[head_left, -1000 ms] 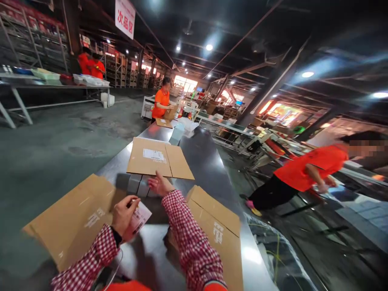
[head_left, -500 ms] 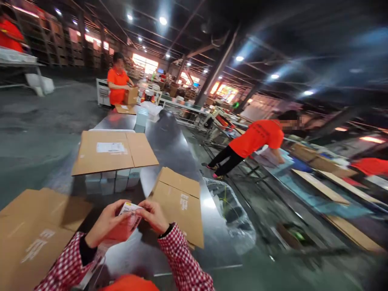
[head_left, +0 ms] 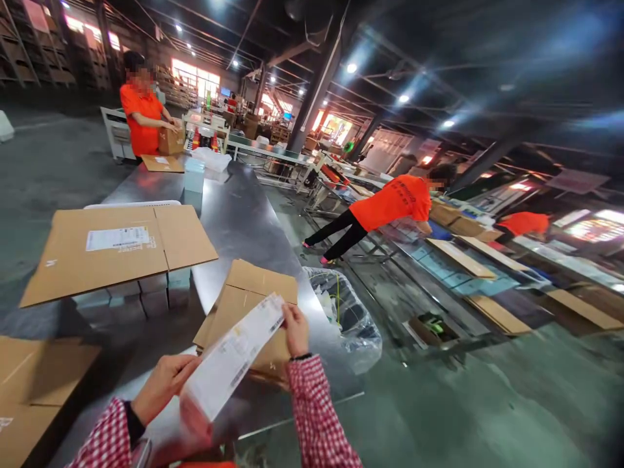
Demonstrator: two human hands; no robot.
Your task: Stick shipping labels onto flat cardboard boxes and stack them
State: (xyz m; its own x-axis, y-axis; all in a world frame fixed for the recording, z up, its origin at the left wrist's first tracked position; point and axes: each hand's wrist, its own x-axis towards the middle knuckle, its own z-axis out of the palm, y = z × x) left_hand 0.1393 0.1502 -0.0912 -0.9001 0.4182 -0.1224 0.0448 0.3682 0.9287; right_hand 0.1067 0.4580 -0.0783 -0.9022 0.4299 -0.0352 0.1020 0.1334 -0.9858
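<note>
A long white printed label (head_left: 234, 354) is stretched out between both hands above the steel table (head_left: 238, 214). My right hand (head_left: 295, 330) pinches its far upper end. My left hand (head_left: 163, 385) grips its near lower end, where a pinkish backing shows. Both sleeves are red-and-white check. Under the label lies a flattened brown carton (head_left: 253, 292). A larger flat carton with a white sticker (head_left: 117, 250) rests on several small pale boxes (head_left: 146, 296) to the left.
More flat cardboard (head_left: 34, 383) lies at the near left. A bin lined with clear plastic (head_left: 348, 315) stands by the table's right edge. A person in orange (head_left: 143, 117) handles a box at the far end; another in orange (head_left: 385, 208) bends over on the right.
The label was folded small between my hands; now it is pulled out to full length. The view has swung right and down.
</note>
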